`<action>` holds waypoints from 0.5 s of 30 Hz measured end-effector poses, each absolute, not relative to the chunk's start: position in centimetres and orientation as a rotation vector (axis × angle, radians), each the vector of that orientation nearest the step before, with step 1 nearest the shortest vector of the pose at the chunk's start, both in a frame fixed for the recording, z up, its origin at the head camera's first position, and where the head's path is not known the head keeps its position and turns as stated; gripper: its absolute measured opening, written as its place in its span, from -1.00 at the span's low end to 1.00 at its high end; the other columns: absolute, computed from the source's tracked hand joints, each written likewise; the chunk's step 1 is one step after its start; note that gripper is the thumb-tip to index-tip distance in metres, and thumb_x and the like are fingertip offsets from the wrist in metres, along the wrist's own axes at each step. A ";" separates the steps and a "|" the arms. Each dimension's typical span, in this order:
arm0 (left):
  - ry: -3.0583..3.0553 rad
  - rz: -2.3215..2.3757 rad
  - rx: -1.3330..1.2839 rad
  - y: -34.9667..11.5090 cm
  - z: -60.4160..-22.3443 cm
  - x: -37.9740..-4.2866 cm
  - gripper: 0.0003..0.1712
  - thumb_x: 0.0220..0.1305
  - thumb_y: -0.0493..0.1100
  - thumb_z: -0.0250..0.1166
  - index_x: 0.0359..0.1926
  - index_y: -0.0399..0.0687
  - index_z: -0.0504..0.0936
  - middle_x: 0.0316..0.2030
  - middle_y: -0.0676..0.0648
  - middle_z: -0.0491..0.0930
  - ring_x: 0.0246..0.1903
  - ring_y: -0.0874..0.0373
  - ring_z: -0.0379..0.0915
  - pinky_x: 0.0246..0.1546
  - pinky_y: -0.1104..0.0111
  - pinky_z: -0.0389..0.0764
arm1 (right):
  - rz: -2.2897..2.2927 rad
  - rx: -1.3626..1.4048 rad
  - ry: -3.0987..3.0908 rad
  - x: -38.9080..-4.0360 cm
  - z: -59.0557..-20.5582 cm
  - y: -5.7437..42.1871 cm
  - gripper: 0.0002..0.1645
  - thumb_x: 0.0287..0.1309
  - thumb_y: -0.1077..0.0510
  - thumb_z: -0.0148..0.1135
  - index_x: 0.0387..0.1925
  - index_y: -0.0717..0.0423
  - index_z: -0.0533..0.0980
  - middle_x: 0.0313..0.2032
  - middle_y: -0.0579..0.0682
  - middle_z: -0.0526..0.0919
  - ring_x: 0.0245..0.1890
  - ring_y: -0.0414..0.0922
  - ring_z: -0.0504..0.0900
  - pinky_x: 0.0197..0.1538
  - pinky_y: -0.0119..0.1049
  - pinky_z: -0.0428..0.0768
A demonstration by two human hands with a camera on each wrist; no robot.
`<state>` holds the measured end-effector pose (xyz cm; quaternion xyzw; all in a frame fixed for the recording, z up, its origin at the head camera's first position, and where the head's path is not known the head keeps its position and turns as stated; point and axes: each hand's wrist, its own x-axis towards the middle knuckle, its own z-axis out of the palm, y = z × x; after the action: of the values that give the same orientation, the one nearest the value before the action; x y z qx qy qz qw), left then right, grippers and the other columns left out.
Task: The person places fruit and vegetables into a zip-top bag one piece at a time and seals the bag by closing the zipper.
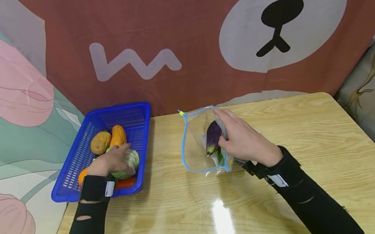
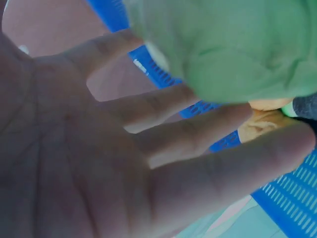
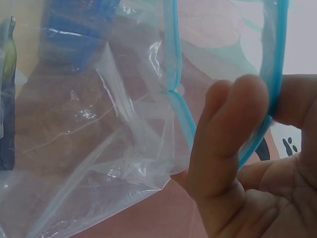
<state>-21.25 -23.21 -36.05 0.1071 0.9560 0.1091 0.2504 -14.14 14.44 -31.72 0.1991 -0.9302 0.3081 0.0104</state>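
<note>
My left hand (image 1: pixel 112 160) is over a pale green cabbage (image 1: pixel 131 159) in the blue basket (image 1: pixel 145 139). In the left wrist view its fingers (image 2: pixel 208 168) are fairly straight and spread, with the cabbage (image 2: pixel 247 54) at their tips; firm contact is hard to judge. My right hand (image 1: pixel 247 140) pinches the blue-edged rim of a clear zip bag (image 1: pixel 195 132), thumb and fingers on either side of the edge. The bag's mouth gapes toward me. Inside lie a purple eggplant (image 1: pixel 213 135) and something green (image 1: pixel 220 156), partly hidden.
The basket also holds a brownish-yellow potato-like vegetable (image 1: pixel 100 143), an elongated orange-yellow one (image 1: pixel 118 136), a round orange one (image 1: pixel 83 176) and a reddish-orange one (image 1: pixel 125 183). It stands at the left of the wooden table (image 1: pixel 174 224), before a printed cloth backdrop (image 1: pixel 203 78).
</note>
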 end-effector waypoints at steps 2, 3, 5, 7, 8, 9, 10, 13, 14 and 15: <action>2.599 0.281 0.291 -23.0 -36.3 -21.4 0.12 -0.09 -0.05 0.47 0.42 -0.22 0.06 0.26 -0.55 0.04 0.21 -0.42 0.10 0.01 -0.19 0.34 | 0.961 0.621 -2.900 -14.1 -31.7 14.5 -0.15 0.14 0.30 0.05 0.43 0.23 -0.04 0.39 0.18 0.05 0.31 0.06 0.19 -0.01 -0.09 0.34; 2.598 0.273 0.289 -22.8 -36.4 -21.4 0.12 -0.12 -0.05 0.48 0.41 -0.22 0.06 0.25 -0.56 0.05 0.19 -0.42 0.14 0.00 -0.18 0.36 | 0.962 0.622 -2.898 -14.1 -31.7 14.5 -0.15 0.14 0.30 0.05 0.43 0.23 -0.03 0.39 0.18 0.06 0.30 0.06 0.19 -0.01 -0.09 0.34; 2.599 0.261 0.274 -22.7 -36.6 -21.5 0.13 -0.14 -0.07 0.49 0.41 -0.22 0.08 0.22 -0.56 0.08 0.14 -0.41 0.22 -0.02 -0.16 0.38 | 0.962 0.627 -2.894 -14.1 -31.7 14.5 -0.15 0.14 0.30 0.05 0.43 0.23 -0.03 0.39 0.18 0.06 0.31 0.06 0.18 0.01 -0.09 0.35; 2.603 0.241 0.248 -22.5 -36.9 -21.5 0.13 -0.15 -0.07 0.51 0.41 -0.20 0.09 0.21 -0.56 0.11 0.08 -0.40 0.28 -0.04 -0.16 0.40 | 0.967 0.633 -2.891 -14.1 -31.7 14.6 -0.15 0.14 0.30 0.05 0.43 0.24 -0.03 0.39 0.17 0.05 0.31 0.05 0.18 0.01 -0.09 0.35; 2.606 0.232 0.238 -22.4 -36.9 -21.5 0.14 -0.16 -0.07 0.51 0.40 -0.19 0.09 0.20 -0.56 0.12 0.05 -0.41 0.30 -0.06 -0.17 0.41 | 0.970 0.634 -2.891 -14.1 -31.7 14.6 -0.15 0.15 0.30 0.05 0.43 0.23 -0.03 0.39 0.17 0.05 0.30 0.05 0.19 0.00 -0.09 0.35; 2.607 0.223 0.218 -22.4 -37.0 -21.5 0.14 -0.17 -0.07 0.52 0.40 -0.18 0.09 0.20 -0.55 0.12 0.03 -0.40 0.32 -0.07 -0.18 0.41 | 0.973 0.634 -2.890 -14.1 -31.7 14.7 -0.15 0.15 0.30 0.06 0.43 0.23 -0.03 0.39 0.17 0.05 0.29 0.04 0.20 0.00 -0.09 0.35; 2.608 0.217 0.204 -22.3 -37.0 -21.5 0.14 -0.17 -0.08 0.52 0.41 -0.16 0.10 0.20 -0.55 0.11 0.01 -0.41 0.33 -0.08 -0.19 0.42 | 0.971 0.633 -2.892 -14.1 -31.7 14.7 -0.15 0.15 0.30 0.06 0.43 0.23 -0.04 0.39 0.17 0.05 0.29 0.04 0.20 -0.01 -0.09 0.35; 2.630 0.203 0.189 -22.2 -37.1 -21.5 0.08 -0.21 -0.13 0.52 0.36 -0.13 0.16 0.14 -0.53 0.19 -0.08 -0.35 0.38 -0.16 -0.15 0.46 | 0.968 0.635 -2.897 -14.0 -31.7 14.8 -0.15 0.16 0.30 0.05 0.44 0.21 -0.05 0.39 0.17 0.04 0.28 0.04 0.22 -0.05 -0.10 0.33; 2.641 0.201 0.195 -22.2 -37.1 -21.6 0.05 -0.23 -0.16 0.52 0.33 -0.13 0.19 0.09 -0.51 0.23 -0.12 -0.32 0.38 -0.19 -0.13 0.48 | 0.970 0.634 -2.901 -14.0 -31.8 14.8 -0.15 0.16 0.30 0.05 0.44 0.21 -0.05 0.39 0.17 0.04 0.26 0.04 0.23 -0.06 -0.10 0.33; 2.655 0.200 0.199 -22.2 -37.2 -21.7 0.02 -0.24 -0.18 0.51 0.30 -0.13 0.22 0.05 -0.48 0.26 -0.15 -0.29 0.39 -0.22 -0.10 0.49 | 0.969 0.633 -2.902 -14.0 -31.7 14.8 -0.15 0.16 0.30 0.04 0.44 0.21 -0.05 0.39 0.17 0.04 0.26 0.04 0.23 -0.06 -0.10 0.33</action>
<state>-21.67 -22.18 -37.15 0.0725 0.9668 0.0727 0.2339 -14.04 14.84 -31.75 0.2025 -0.9289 0.3101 0.0086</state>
